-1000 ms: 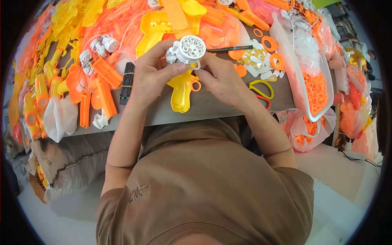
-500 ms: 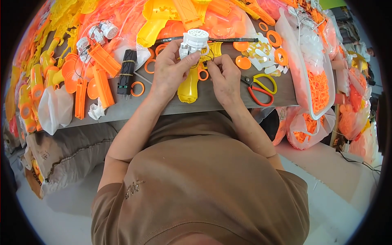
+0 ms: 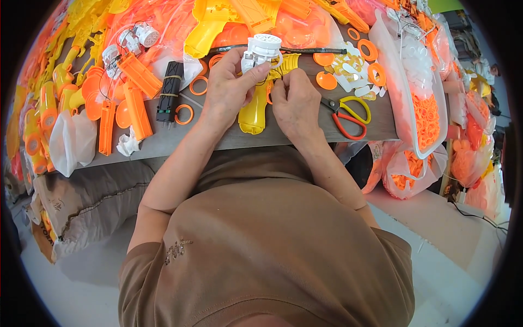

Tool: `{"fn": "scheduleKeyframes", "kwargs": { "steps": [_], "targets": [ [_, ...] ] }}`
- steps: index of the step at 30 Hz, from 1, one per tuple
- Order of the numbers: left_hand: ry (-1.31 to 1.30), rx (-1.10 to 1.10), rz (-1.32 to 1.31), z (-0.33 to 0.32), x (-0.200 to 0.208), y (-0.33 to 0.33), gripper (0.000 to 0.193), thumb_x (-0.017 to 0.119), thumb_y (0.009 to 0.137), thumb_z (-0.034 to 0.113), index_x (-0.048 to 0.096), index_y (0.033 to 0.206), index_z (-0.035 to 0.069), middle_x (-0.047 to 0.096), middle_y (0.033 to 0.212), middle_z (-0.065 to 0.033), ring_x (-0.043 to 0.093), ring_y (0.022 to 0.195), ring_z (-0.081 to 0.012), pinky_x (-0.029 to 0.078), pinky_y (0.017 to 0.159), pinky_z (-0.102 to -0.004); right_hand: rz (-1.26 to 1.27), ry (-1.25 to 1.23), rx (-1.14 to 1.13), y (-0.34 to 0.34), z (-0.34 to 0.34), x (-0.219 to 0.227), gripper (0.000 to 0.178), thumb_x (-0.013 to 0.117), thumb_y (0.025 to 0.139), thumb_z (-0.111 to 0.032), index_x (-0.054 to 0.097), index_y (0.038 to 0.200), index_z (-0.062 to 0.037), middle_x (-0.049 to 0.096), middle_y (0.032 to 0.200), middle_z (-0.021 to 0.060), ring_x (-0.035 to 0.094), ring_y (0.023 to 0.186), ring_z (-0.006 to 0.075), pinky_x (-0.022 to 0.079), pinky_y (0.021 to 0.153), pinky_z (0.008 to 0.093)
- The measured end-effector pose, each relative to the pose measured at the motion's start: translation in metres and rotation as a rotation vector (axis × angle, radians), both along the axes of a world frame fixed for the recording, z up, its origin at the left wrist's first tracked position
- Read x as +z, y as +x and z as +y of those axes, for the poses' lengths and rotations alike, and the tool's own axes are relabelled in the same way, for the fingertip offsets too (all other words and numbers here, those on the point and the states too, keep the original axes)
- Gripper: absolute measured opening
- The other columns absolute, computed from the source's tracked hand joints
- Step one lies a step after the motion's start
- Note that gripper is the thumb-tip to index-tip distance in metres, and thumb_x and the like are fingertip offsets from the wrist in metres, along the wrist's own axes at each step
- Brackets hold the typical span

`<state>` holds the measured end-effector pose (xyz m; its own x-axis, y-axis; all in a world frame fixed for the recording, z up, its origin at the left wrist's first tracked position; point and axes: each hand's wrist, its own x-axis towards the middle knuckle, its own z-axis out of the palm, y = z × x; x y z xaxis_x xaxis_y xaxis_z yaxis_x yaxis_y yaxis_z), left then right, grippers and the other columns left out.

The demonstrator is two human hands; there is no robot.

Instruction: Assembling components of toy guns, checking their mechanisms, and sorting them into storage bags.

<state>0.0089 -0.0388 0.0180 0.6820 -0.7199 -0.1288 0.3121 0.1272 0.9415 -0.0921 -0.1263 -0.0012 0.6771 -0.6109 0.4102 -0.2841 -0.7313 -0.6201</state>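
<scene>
My left hand [image 3: 224, 91] is closed around a white plastic unit with a round, slotted top [image 3: 265, 47], held up above the table. A thin dark wire [image 3: 278, 71] runs down from this unit to the fingertips of my right hand [image 3: 297, 104], which are pinched together on it. Under and between both hands lies a yellow half-shell [image 3: 252, 116], its rounded end toward me. An orange ring beside the shell is mostly covered by my right fingers.
Scissors [image 3: 353, 117] with red and yellow handles lie right of my hand. Orange rings [image 3: 184, 114], a black banded block [image 3: 170, 91] and orange strips [image 3: 137, 111] are on the left. Bagged orange parts fill the far side; a white bin [image 3: 400, 117] stands right.
The white unit and my left hand have shifted slightly up and right. My right fingers have drawn closer together and turned inward, covering more of the orange ring.
</scene>
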Motion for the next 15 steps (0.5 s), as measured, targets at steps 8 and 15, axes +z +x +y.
{"fn": "scheduleKeyframes", "kwargs": {
  "steps": [8,15],
  "targets": [
    [0.003,0.021,0.023,-0.0010,0.0003,-0.0002,0.034,0.068,0.081,0.016,0.053,0.105,-0.002,0.054,0.067,0.0006,0.041,0.045,-0.0031,0.030,0.039,-0.0193,0.207,-0.250,-0.015,0.0063,0.0095,0.0102,0.014,0.056,0.077,-0.008,0.045,0.077,0.0007,0.051,0.073,0.0172,0.055,0.054,0.0335,0.045,0.049,0.0418],
    [0.016,-0.029,0.016,0.0004,-0.0036,0.0013,0.034,0.065,0.082,0.015,0.051,0.111,0.003,0.057,0.076,0.0004,0.043,0.048,-0.0034,0.031,0.040,-0.0181,0.099,-0.212,0.002,0.0064,0.0041,0.0057,0.014,0.057,0.077,-0.005,0.044,0.077,-0.0003,0.051,0.069,0.0165,0.054,0.054,0.0339,0.043,0.048,0.0412]
  ]
}}
